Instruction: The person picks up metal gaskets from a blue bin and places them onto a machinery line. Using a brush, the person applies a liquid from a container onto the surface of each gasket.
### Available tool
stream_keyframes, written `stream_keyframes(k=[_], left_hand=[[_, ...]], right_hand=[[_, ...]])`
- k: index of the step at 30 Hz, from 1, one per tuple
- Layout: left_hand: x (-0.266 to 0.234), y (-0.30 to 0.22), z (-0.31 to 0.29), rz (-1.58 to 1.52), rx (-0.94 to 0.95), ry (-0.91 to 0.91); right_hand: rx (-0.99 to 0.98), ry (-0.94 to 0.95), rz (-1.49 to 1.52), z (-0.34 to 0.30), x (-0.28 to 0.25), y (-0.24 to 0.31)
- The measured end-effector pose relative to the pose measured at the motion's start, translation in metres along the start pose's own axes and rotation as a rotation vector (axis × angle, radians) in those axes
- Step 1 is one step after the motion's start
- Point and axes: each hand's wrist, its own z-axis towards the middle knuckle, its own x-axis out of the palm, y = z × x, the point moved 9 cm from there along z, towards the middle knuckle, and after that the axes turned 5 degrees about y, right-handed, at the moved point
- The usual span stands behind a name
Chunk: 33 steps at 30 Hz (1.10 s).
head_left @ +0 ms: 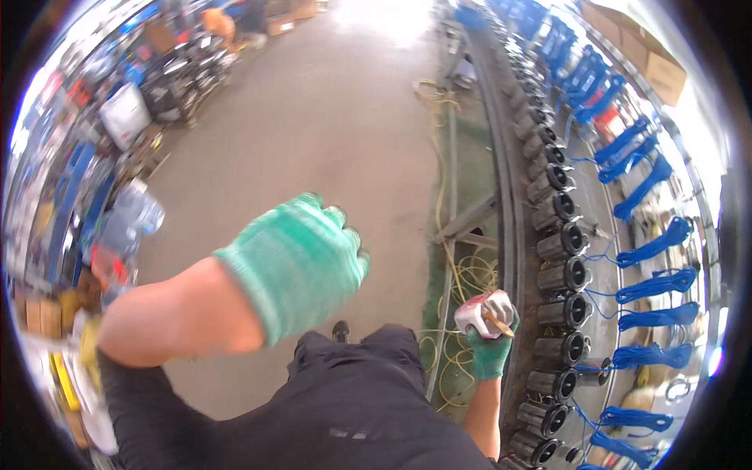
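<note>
My left hand, in a green knit glove, is raised in front of my body over the walkway. Its fingers curl inward; the palm side is hidden, and nothing sticks out of the grip. Low on my right, my right hand, gloved in green too, is closed around a small white cut-open container with red-pink stains. A flat wooden stick or brush handle pokes out of it. Just right of this hand runs a long row of black metal cylinders, each with a round open-looking end.
Blue cable coils lie in a row beyond the cylinders, some wired to them. A metal bench frame borders the walkway. Yellow hose is tangled beneath it. Cluttered shelves and clear plastic bottles line the left; concrete floor stretches ahead.
</note>
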Motion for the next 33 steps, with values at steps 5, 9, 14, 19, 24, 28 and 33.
stream_keyframes(k=[5,9,14,19,24,28,33], left_hand=[[-0.081,0.101,0.084,0.053,0.168,0.027],[-0.078,0.195,0.173,-0.003,0.310,0.021],[-0.079,0.324,0.273,-0.074,0.417,0.025],[-0.070,0.459,0.328,-0.149,0.351,0.078],[-0.041,0.580,0.401,-0.201,0.461,0.034],[-0.030,0.689,0.473,-0.292,0.613,0.023],[-0.014,0.835,0.559,-0.378,0.638,0.188]], right_hand=[[0.097,-0.016,0.096,0.154,0.091,-0.029],[0.113,0.000,-0.057,0.280,0.160,-0.029],[0.107,-0.010,0.077,0.451,0.225,-0.028],[0.073,0.129,0.176,0.604,0.345,-0.026],[0.083,0.050,0.100,0.723,0.382,-0.050],[0.151,-0.038,-0.004,0.807,0.386,-0.049],[0.107,-0.113,-0.008,0.949,0.440,-0.039]])
